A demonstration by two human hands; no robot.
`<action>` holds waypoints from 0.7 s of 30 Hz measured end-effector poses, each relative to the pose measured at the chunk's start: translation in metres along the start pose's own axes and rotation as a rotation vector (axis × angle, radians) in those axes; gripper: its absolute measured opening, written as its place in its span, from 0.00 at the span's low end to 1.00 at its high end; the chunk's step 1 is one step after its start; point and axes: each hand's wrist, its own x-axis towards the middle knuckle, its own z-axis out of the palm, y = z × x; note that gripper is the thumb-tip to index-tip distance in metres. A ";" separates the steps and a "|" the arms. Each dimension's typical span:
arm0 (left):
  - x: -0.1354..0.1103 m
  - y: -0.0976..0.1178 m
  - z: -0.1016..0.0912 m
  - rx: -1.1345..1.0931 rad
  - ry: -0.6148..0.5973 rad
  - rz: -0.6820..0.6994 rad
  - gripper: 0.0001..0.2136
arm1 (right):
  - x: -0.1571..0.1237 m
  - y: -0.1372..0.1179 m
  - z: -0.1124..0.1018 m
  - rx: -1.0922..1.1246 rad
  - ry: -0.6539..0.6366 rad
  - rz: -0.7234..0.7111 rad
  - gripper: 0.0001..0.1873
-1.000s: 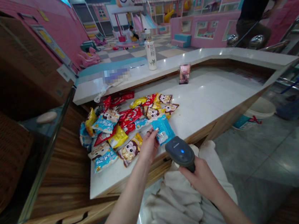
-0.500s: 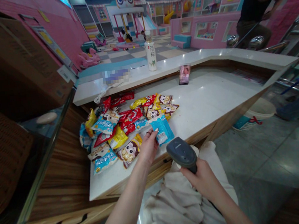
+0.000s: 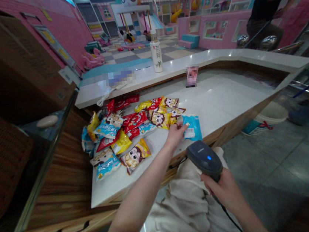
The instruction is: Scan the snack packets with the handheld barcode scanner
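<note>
Blue packet [image 3: 196, 128] pinched near the counter's front edge, scanner [image 3: 204, 157] held close by

The blue packet is gripped at its left side by the left hand [image 3: 175, 133], the thumb laid over its face and the fingers drawn narrow; a pale printed patch is turned upward; whether the packet is rested on the counter [image 3: 224, 93] or slightly raised cannot be told. The scanner's handle is wrapped by the fingers of the right hand [image 3: 225, 186]; whether a trigger is being pressed cannot be told.

The printed patch could be covered or creased, it is judged, if the thumb were slid across the soft wrapper; the packet could be dropped over the front edge if the pinch were loosened; the scanner could be tugged aside if its black cable [image 3: 229, 217] were caught.

One scanner, one cable, one bottle [image 3: 156, 54] and one bucket [image 3: 271, 115] are counted; besides the held packet, at least three blue, three red and three brown-and-yellow packets are made out in the pile of snacks [image 3: 121, 142]; an exact total is prevented by the overlap.
</note>
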 end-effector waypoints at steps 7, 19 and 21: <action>0.074 -0.015 0.054 0.115 0.073 -0.031 0.25 | -0.001 0.008 -0.012 -0.006 0.014 0.022 0.15; 0.055 0.011 0.019 0.869 0.215 0.512 0.25 | -0.001 0.007 -0.012 0.001 0.037 0.021 0.13; 0.052 0.009 0.003 1.216 0.340 0.596 0.27 | 0.000 0.005 -0.011 0.003 0.039 0.006 0.13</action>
